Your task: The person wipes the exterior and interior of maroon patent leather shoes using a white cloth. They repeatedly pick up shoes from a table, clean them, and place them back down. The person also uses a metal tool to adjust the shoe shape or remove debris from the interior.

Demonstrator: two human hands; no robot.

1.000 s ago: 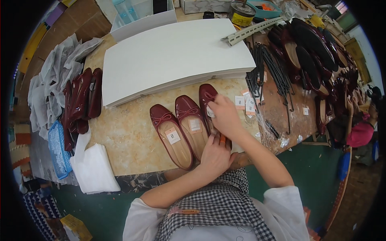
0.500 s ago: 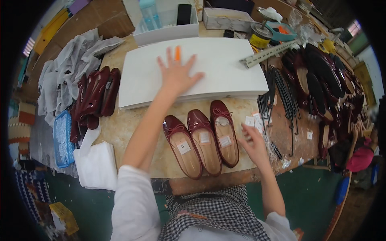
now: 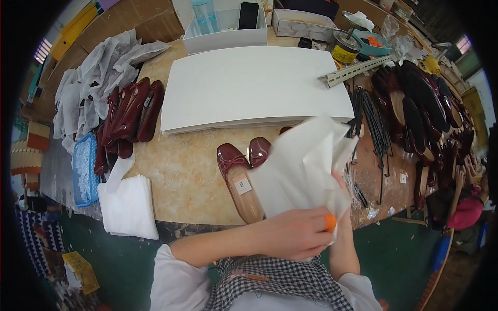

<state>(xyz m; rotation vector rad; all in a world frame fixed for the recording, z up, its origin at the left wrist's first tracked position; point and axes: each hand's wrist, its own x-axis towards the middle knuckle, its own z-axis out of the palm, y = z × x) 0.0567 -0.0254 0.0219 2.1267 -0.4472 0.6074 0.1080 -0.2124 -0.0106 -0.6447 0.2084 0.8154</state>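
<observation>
One white stack of paper (image 3: 254, 85) fills 12 o'clock. Below it, at 4 o'clock, a loose white sheet (image 3: 301, 168) partly covers the burgundy shoes (image 3: 233, 165) near 6 o'clock; uneven pulling could tear or crease it. The left hand (image 3: 298, 234) has its fingers pinched on the sheet's lower edge; the right hand (image 3: 340, 181) is mostly hidden, grip unclear. A dragging edge could dislodge the small tag (image 3: 241, 184).

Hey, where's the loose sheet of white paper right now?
In the head view, the white sheet is right of centre, held in the left hand, hiding most of the middle dark-red shoe.
</observation>
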